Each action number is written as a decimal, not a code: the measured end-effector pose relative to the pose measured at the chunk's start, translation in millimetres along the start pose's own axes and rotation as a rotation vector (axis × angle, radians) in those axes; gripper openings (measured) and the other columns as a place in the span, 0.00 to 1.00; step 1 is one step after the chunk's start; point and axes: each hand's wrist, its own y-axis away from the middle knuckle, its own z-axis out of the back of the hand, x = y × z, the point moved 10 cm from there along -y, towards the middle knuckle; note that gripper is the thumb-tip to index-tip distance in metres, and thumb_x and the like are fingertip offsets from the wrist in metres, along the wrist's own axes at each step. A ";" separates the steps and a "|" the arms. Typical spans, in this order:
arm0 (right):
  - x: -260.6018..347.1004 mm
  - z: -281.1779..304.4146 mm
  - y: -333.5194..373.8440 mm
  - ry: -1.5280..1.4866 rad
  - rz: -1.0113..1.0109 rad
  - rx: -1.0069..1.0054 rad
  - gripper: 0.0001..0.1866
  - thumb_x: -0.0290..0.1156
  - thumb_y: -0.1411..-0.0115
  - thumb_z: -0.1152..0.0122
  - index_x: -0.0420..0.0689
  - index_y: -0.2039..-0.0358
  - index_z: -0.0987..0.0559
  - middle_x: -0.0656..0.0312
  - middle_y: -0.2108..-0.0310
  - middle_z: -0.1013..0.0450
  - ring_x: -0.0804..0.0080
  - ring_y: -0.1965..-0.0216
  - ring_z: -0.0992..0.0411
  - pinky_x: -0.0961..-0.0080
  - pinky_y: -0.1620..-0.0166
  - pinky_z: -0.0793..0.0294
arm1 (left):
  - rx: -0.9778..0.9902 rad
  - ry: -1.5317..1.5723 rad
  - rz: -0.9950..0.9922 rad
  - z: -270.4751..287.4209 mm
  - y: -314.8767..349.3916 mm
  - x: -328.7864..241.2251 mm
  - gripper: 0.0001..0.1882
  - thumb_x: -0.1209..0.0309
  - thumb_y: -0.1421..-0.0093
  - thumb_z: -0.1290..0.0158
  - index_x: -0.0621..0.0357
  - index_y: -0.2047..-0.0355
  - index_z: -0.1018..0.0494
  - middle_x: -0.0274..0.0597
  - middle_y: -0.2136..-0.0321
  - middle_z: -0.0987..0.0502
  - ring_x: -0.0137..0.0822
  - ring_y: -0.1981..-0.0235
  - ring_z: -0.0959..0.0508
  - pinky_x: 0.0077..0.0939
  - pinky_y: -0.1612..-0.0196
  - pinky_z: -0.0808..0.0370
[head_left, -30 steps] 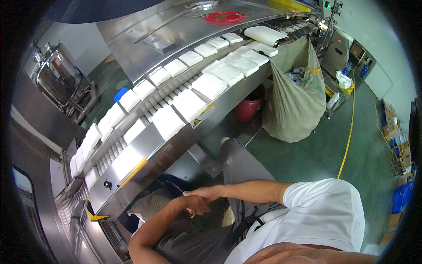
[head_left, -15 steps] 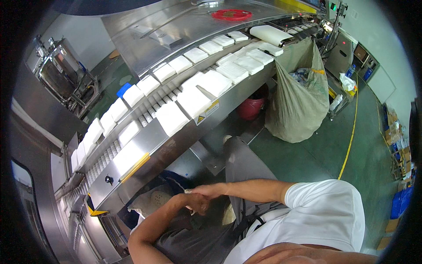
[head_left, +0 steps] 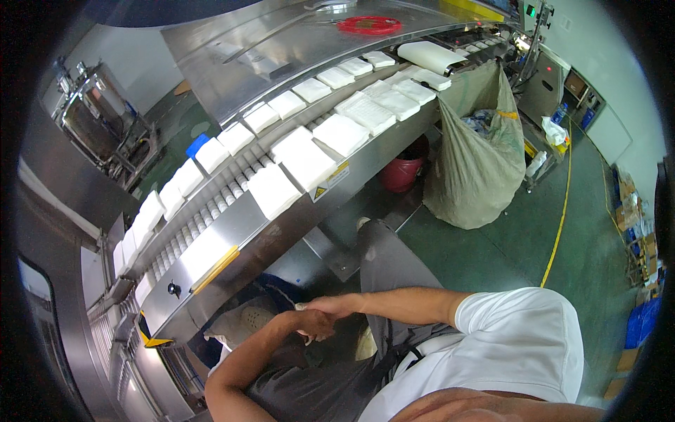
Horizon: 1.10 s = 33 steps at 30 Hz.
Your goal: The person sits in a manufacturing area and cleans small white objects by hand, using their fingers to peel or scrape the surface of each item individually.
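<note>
My left hand and my right hand meet above my lap, touching each other with fingers curled. A small pale bit shows at the edge of the fingers; what it is I cannot make out. Beyond them slopes a steel roller conveyor carrying flat white packs. Two rows run along it: a far row on the raised ledge, with a white pack among them, and a near row. Closest to my hands, a white pack rests on the near steel edge. Neither hand touches the packs.
A large cloth sack hangs at the conveyor's right end, beside a red bucket underneath. A blue piece stands in the far row. Behind is a steel table with a red coil; a steel tank stands at the left.
A white pack on the rollers has travelled down to the conveyor's lower left end. Others in the near row have shifted slightly the same way. My hands stay joined in place.
</note>
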 end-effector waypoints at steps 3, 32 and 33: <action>-7.8 15.6 -11.1 0.020 0.025 -0.041 0.24 0.48 0.30 0.61 0.44 0.46 0.28 0.59 0.54 0.25 0.66 0.56 0.25 0.62 0.54 0.24 | 0.012 -0.232 -0.173 -2.5 -10.5 -3.5 0.15 0.67 0.35 0.54 0.61 0.55 0.24 0.48 0.56 0.22 0.42 0.57 0.22 0.36 0.56 0.26; 2.4 13.6 -5.2 0.034 0.099 -0.092 0.24 0.48 0.31 0.58 0.40 0.53 0.25 0.57 0.59 0.25 0.68 0.61 0.24 0.66 0.61 0.20 | -0.102 -0.222 -0.160 5.0 1.2 -0.9 0.08 0.70 0.47 0.46 0.57 0.68 0.21 0.43 0.68 0.20 0.39 0.66 0.22 0.34 0.62 0.26; 4.6 9.8 -5.2 0.030 0.098 -0.072 0.24 0.49 0.31 0.58 0.40 0.52 0.26 0.56 0.59 0.25 0.67 0.61 0.24 0.66 0.62 0.20 | -0.103 -0.227 -0.170 5.8 2.8 -3.5 0.08 0.71 0.48 0.46 0.57 0.69 0.20 0.42 0.68 0.20 0.38 0.66 0.21 0.33 0.62 0.25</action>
